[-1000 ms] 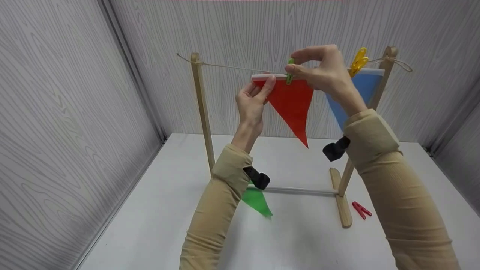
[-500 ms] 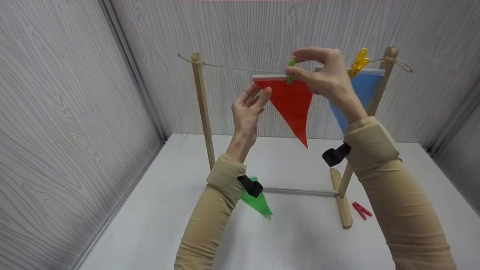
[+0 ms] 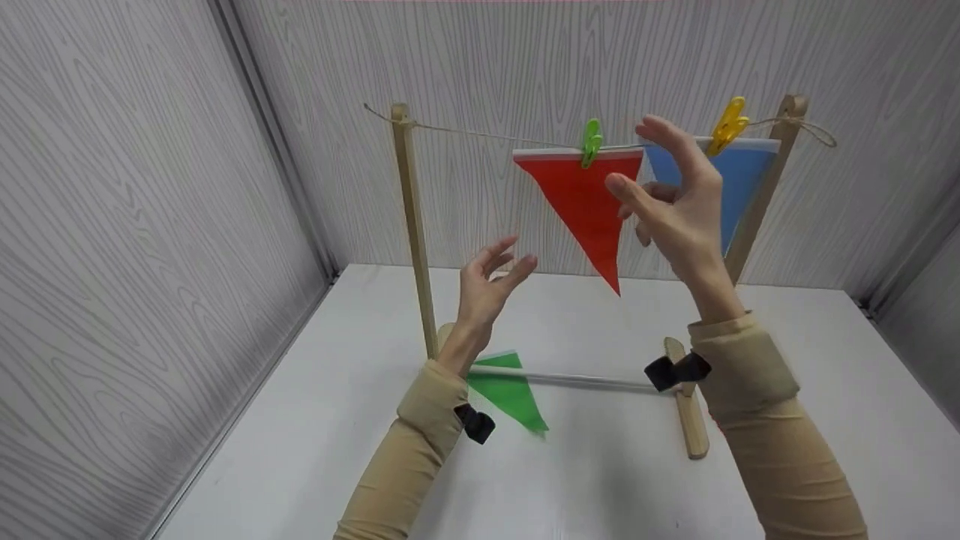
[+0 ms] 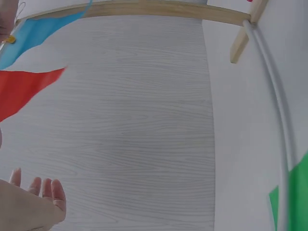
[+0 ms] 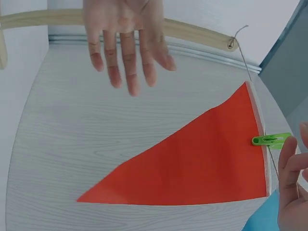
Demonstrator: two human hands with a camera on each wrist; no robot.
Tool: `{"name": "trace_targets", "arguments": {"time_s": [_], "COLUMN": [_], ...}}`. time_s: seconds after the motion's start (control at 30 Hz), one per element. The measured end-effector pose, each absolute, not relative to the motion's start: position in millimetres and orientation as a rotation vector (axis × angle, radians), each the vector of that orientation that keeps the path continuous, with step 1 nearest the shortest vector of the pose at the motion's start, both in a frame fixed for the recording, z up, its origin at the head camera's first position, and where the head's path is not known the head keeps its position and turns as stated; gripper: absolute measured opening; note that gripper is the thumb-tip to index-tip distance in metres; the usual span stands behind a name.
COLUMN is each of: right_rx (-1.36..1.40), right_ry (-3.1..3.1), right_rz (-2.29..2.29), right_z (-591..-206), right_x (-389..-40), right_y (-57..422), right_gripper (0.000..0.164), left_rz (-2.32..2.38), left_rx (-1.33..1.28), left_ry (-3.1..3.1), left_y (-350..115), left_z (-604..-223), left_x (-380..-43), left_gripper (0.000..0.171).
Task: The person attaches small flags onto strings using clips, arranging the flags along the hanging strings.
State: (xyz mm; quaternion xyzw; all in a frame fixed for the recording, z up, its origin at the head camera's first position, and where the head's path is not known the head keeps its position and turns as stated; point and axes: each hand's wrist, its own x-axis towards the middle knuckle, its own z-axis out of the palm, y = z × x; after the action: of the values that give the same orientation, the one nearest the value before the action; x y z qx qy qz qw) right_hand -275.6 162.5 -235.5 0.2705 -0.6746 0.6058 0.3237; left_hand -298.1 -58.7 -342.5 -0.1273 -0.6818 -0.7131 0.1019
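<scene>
A red triangular pennant (image 3: 589, 199) hangs from the string (image 3: 487, 136), with a green clothespin (image 3: 592, 142) clipped at the middle of its white top edge. My right hand (image 3: 686, 202) is just right of the pennant, thumb and forefinger spread apart, holding nothing. In the right wrist view its fingers (image 5: 290, 178) are close to the clothespin. My left hand (image 3: 484, 289) is lower and to the left, fingers loosely extended and away from the pennant. A blue pennant (image 3: 742, 180) hangs on the right under a yellow clothespin (image 3: 727, 126), partly hidden behind my right hand.
The string is tied between two wooden posts (image 3: 411, 217) joined low down by a white rod (image 3: 592, 379). A green pennant (image 3: 514, 394) lies on the white table (image 3: 600, 480) across the rod. A wooden foot (image 3: 692, 427) supports the right post.
Both hands have let go: the left dropped from the red pennant, and the right released the green clothespin and drew back to the right. The pennant now hangs by the clothespin.
</scene>
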Motion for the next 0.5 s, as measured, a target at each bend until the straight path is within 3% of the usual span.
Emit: {"name": "trace_targets", "arguments": {"time_s": [0.17, 0.3, 0.5], "right_rx": [0.780, 0.781, 0.524], "right_ry": [-1.563, -1.614, -2.097], "right_rz": [1.775, 1.892, 1.960], "right_z": [-276, -330, -427], "right_x": [-262, -256, -257], "right_y": [172, 172, 167], "right_gripper": [0.050, 0.036, 0.023], "left_rz": [-1.958, -1.904, -1.805], "left_rx": [-0.342, -0.329, -0.273], "left_ry": [-2.222, -2.329, -2.539], "left_y": [-72, -82, -88], "left_z": [-377, -403, -440], "left_x": [-296, -291, -284], "left_gripper": [0.048, 0.048, 0.050]}}
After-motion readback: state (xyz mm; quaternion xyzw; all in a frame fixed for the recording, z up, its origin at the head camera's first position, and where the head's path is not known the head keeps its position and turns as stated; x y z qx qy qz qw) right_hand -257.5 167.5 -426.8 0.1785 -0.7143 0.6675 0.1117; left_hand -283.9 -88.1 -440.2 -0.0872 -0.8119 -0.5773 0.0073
